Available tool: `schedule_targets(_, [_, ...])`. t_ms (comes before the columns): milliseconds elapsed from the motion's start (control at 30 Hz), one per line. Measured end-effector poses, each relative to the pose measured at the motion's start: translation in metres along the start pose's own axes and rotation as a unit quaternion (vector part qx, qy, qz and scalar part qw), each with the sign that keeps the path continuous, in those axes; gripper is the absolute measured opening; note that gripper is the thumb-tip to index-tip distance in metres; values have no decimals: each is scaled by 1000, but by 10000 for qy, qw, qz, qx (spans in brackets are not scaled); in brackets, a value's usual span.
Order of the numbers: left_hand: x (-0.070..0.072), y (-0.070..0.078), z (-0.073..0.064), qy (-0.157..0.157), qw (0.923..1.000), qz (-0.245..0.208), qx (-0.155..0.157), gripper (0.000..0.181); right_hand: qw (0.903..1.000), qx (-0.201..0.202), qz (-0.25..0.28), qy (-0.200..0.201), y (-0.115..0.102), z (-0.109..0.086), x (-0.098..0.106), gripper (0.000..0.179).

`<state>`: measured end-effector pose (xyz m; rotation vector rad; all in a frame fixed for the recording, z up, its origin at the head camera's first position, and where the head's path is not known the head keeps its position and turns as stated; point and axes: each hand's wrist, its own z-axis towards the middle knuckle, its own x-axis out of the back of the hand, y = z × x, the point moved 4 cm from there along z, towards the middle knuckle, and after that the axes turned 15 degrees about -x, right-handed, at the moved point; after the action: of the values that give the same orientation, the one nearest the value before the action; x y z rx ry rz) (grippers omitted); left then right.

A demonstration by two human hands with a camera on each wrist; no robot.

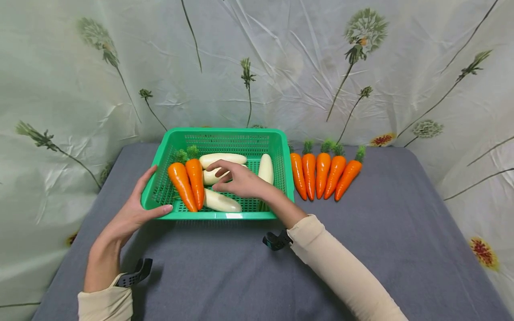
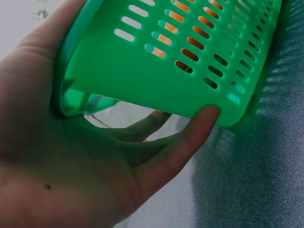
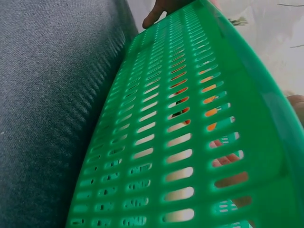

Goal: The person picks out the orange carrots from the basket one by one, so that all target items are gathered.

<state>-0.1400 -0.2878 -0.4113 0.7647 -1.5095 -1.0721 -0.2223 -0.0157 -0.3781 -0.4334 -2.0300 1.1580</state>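
A green plastic basket [image 1: 192, 216] with slotted walls stands on the cloth. My left hand [image 1: 134, 209] grips its left end, thumb over the front corner of the rim and fingers along the outside. In the left wrist view the fingertips [image 2: 209, 114] press the slotted wall. Inside at the left lie two orange carrots [image 1: 182, 185] with green tops, side by side. Several white radishes [image 1: 221, 203] lie to their right, one lengthwise [image 1: 266, 167] near the right wall. Over the middle radish [image 1: 210, 177] hovers my right hand [image 1: 241, 180], fingers loosely bent and apart, holding nothing.
Right of the basket, several more carrots [image 1: 322, 176] lie in a row, the nearest close to the basket wall. Grey cloth [image 1: 381, 249] covers the table. A pale curtain with printed flowers [image 1: 281, 67] hangs behind the table.
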Motion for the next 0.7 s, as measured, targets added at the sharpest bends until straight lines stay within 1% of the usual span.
schedule_targets(167, [0, 1, -1, -4, 10000, -26, -33, 105, 9993, -207, 41, -324, 2, 7, -5, 53])
schedule_targets(367, [0, 2, -1, 14, 10000, -36, -49, 105, 9971, -292, 51, -705, 3, 13, -11, 56])
schedule_targets(500, [0, 2, 0, 13, 10000, -29, -39, 106, 9963, -286, -48, -805, 3, 16, -13, 57])
schedule_targets(700, [-1, 0, 0, 17, 10000, -57, -44, 107, 9949, -255, 62, -977, 4, 21, -17, 59])
